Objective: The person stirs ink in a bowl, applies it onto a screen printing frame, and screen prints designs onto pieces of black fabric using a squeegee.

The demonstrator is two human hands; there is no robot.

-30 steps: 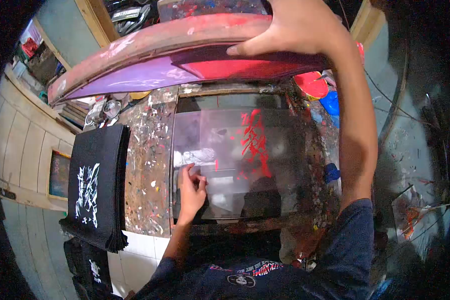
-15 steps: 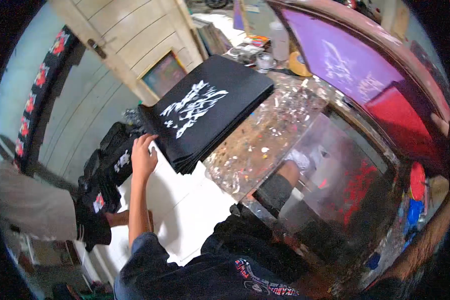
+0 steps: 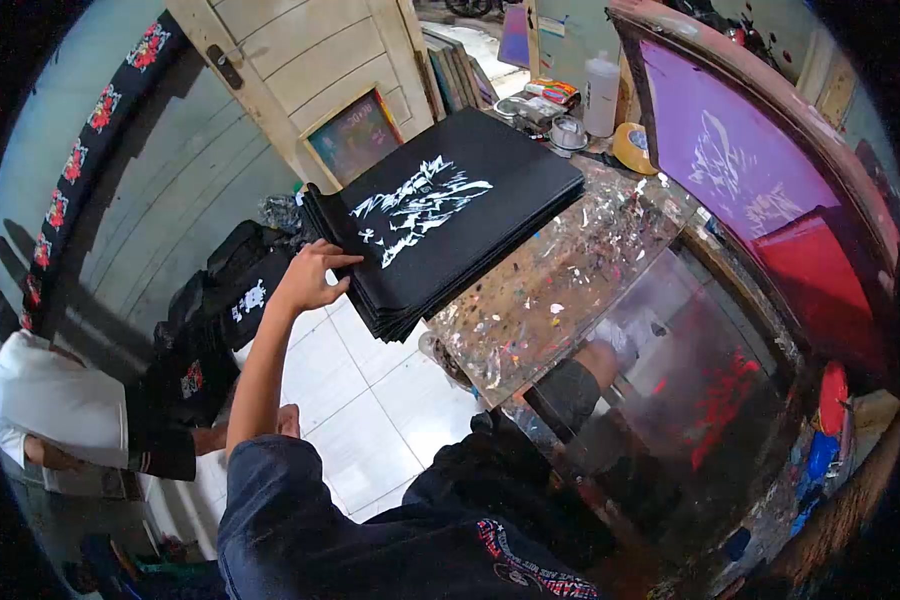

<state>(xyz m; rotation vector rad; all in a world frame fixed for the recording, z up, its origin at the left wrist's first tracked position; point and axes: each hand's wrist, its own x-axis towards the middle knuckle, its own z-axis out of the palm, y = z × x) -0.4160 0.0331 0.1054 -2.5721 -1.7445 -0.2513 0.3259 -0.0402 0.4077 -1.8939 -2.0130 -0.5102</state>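
My left hand [image 3: 318, 276] is at the near left edge of a stack of black sheets [image 3: 510, 160], its index finger stretched over the top one and its thumb apart below. White brush-like lettering [image 3: 425, 210] is printed on the top sheet. The stack's left edge curls up a little. It lies on a paint-spattered board [image 3: 530, 300]. My right forearm [image 3: 850, 510] shows at the lower right, but the right hand is not visible. A framed purple screen [image 3: 720, 140] with white lettering stands tilted up at the right, with red at its lower part.
Glass with red smears [image 3: 700, 380] lies right of the board. Behind the stack are a bottle [image 3: 601, 95], a tape roll [image 3: 633, 148] and a small framed screen [image 3: 355, 135]. Another person in a white shirt [image 3: 60, 400] is at the left, near black printed cloths [image 3: 250, 300].
The view has shifted, so the stack and screen sit further right. My left hand's index finger now reaches over the top sheet. The fingers at the purple screen's right edge no longer show.
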